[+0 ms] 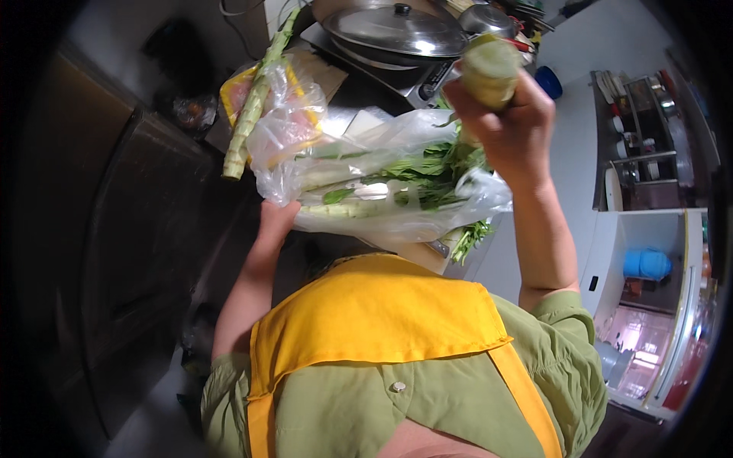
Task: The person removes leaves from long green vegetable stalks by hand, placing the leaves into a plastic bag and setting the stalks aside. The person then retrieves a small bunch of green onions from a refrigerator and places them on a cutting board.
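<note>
My right hand (527,126) is raised on the right, wrapped around a thick pale-green stem (489,71), apparently celtuce. The stem's blurred cut end points up at the camera. On the left, my left hand (276,222) pinches the gathered edge of a clear plastic bag (412,229). Inside the bag lie more celtuce stems (338,209) with dark green leaves (426,166). Another long celtuce stalk (252,126) rests slantwise across a yellow-rimmed tray of what looks like raw meat (235,94). Some clear plastic also covers that tray.
Behind the bag, a lidded wok (395,34) sits on a cooktop (412,86). A knife handle (438,248) and a cutting board (421,255) show under the bag's near side, beside leafy greens (472,240). A dish rack (641,131) stands at right.
</note>
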A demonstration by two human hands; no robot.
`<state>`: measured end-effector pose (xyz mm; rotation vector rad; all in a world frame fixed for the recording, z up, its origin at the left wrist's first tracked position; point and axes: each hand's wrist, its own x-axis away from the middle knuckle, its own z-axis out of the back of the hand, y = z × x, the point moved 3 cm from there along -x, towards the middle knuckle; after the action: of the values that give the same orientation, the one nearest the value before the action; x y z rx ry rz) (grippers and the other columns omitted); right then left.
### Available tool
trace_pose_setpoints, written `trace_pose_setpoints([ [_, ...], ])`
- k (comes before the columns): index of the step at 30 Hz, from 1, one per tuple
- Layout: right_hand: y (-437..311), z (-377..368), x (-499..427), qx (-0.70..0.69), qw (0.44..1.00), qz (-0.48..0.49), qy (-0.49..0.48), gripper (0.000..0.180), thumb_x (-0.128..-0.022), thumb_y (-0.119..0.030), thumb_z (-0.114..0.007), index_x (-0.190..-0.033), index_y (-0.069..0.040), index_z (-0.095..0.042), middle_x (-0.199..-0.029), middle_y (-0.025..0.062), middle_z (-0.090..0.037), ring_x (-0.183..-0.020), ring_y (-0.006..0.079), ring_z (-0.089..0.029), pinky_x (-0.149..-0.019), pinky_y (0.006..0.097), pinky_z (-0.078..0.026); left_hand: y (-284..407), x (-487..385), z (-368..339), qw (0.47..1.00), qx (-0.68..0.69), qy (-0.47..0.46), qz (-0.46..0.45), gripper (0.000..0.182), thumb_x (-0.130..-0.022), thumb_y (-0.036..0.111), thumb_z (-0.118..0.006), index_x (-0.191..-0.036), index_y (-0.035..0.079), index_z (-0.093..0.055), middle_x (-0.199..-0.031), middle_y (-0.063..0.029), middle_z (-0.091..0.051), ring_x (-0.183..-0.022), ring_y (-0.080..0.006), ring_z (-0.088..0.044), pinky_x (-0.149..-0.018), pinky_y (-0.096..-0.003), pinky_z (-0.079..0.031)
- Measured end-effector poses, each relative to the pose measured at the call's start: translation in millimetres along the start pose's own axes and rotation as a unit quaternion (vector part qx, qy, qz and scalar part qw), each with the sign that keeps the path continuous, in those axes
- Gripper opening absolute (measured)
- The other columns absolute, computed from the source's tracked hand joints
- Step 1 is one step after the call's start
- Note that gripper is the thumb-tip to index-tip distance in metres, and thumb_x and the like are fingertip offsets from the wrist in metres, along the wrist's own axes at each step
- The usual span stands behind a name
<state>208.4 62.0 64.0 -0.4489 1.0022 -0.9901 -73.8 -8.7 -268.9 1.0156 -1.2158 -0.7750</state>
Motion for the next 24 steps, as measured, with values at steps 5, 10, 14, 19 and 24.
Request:
trace_pose_setpoints([
  [5, -44.8, 50.2, -9.6, -0.028, 0.992, 0.058, 0.107, 0.022, -0.084, -0.002, -0.071, -0.104, 0.006, -0.067, -0.1, 0.0104, -0.07, -0.083, 0.016, -0.068, -0.076, 0.0285, -0.055, 9.9, 12.4, -4.1, 1.0, -0.005, -0.002, -0.018, 0.042, -0.07, 0.003, -0.063, -0.112, -0.006, -0.063, -0.103, -0.0078, -0.066, -0.092, -0.0172, -0.062, -0.081, -0.0305, -0.049],
  [10, -69.4, 59.3, -27.7, 0.055, 0.984, 0.156, 0.063, 0.03, -0.074, -0.011, -0.08, -0.101, -0.001, -0.071, -0.09, 0.0084, -0.073, -0.077, 0.0148, -0.069, -0.072, 0.0281, -0.057, 17.7, 15.0, -5.5, 0.999, 0.001, -0.005, -0.051, 0.04, -0.07, 0.002, -0.061, -0.109, -0.007, -0.064, -0.099, -0.0072, -0.066, -0.088, -0.0168, -0.062, -0.078, -0.0302, -0.049],
  [14, -73.1, 51.5, -29.7, 0.049, 0.964, 0.261, 0.008, 0.027, -0.073, -0.006, -0.079, -0.097, 0.001, -0.07, -0.092, 0.009, -0.072, -0.078, 0.0141, -0.068, -0.071, 0.0281, -0.056, 18.4, 12.9, -3.1, 0.996, -0.04, 0.003, -0.074, 0.039, -0.069, 0.001, -0.059, -0.107, -0.006, -0.065, -0.095, -0.0086, -0.068, -0.088, -0.0145, -0.063, -0.079, -0.0303, -0.05],
  [19, -67.6, 33.9, -30.2, -0.193, 0.947, 0.148, -0.21, 0.029, -0.067, -0.008, -0.077, -0.088, 0.007, -0.063, -0.086, 0.0142, -0.066, -0.071, 0.0167, -0.065, -0.06, 0.026, -0.054, 18.4, 12.8, 1.1, 0.992, -0.059, 0.007, -0.112, 0.035, -0.068, 0.002, -0.058, -0.1, -0.007, -0.066, -0.087, -0.01, -0.069, -0.083, -0.016, -0.065, -0.073, -0.0324, -0.05],
  [24, -59.9, 12.0, -40.1, -0.429, 0.782, 0.099, -0.441, 0.051, -0.063, -0.026, -0.08, -0.093, 0.008, -0.059, -0.07, 0.0132, -0.06, -0.058, 0.017, -0.06, -0.047, 0.0229, -0.046, 24.7, 12.9, 5.0, 0.989, -0.09, -0.009, -0.116, 0.033, -0.067, 0.002, -0.058, -0.098, -0.007, -0.066, -0.085, -0.0124, -0.07, -0.082, -0.0175, -0.066, -0.072, -0.0345, -0.051],
])
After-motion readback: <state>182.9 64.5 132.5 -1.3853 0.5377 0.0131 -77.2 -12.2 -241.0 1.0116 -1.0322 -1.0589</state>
